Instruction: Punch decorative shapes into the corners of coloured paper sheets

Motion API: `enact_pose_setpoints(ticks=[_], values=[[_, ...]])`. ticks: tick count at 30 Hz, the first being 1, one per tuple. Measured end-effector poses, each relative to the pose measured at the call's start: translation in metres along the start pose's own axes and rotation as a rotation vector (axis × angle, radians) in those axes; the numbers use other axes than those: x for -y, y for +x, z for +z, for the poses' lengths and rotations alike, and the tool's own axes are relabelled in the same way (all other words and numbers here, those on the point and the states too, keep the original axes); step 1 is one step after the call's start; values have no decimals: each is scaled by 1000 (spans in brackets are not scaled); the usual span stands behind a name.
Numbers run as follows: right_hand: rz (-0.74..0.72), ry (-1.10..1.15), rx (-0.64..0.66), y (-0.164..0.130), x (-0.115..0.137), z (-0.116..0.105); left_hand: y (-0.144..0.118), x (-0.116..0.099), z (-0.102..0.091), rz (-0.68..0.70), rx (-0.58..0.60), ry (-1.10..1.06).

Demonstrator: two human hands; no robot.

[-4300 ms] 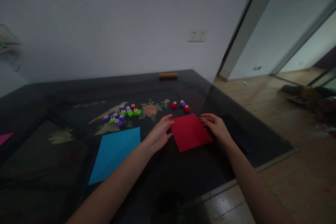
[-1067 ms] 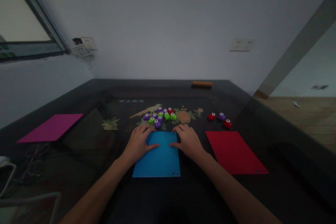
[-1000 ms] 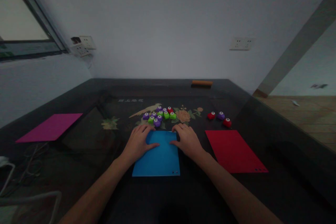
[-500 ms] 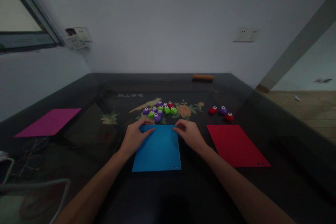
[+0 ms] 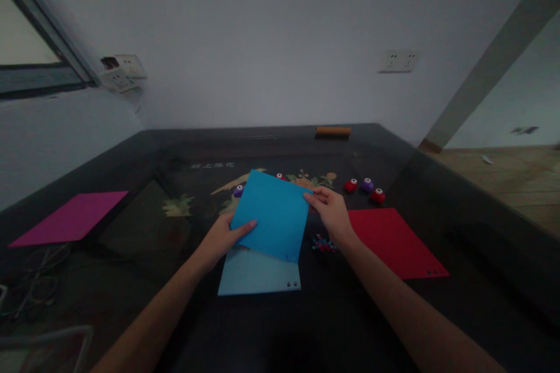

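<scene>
A blue sheet of paper (image 5: 273, 215) is lifted and tilted above the table, held between both hands. My left hand (image 5: 225, 239) grips its lower left edge, thumb on top. The upper right corner is pinched by my right hand (image 5: 330, 210). Under the blue sheet lies a light blue sheet (image 5: 260, 275) with small dark marks in its lower right corner. Beyond the raised paper, a purple toy with an eye (image 5: 238, 191) and a red one (image 5: 280, 177) peek out; the blue sheet hides others.
On the right lie a red sheet (image 5: 396, 242) and three eyed toys (image 5: 367, 185). A magenta sheet (image 5: 72, 217) rests at the left. A brown roll (image 5: 333, 131) is near the wall. A small multicoloured patch (image 5: 324, 243) shows beside my right forearm.
Both hands have raised the blue sheet off the table and turned it, uncovering the light blue sheet beneath. The raised sheet now blocks most of the toy cluster.
</scene>
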State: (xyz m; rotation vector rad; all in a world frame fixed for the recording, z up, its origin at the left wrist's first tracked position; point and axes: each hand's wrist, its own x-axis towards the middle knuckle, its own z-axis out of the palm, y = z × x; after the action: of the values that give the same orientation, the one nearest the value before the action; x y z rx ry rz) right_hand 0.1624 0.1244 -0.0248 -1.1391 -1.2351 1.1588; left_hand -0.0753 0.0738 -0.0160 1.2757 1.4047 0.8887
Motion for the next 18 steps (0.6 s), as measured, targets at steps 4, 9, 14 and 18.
enact_pose_setpoints(ticks=[4, 9, 14, 18], values=[[38, 98, 35, -1, 6, -1, -3, -3, 3, 87, 10, 72], [155, -19, 420, -7, 15, -1, -1, -1, 6, 150, -61, 43], [173, -180, 592, -8, 13, -7, 0, 6, 13, 162, -51, 2], [159, -213, 564, -5, 7, -12, 2, 10, 15, 195, -5, -12]])
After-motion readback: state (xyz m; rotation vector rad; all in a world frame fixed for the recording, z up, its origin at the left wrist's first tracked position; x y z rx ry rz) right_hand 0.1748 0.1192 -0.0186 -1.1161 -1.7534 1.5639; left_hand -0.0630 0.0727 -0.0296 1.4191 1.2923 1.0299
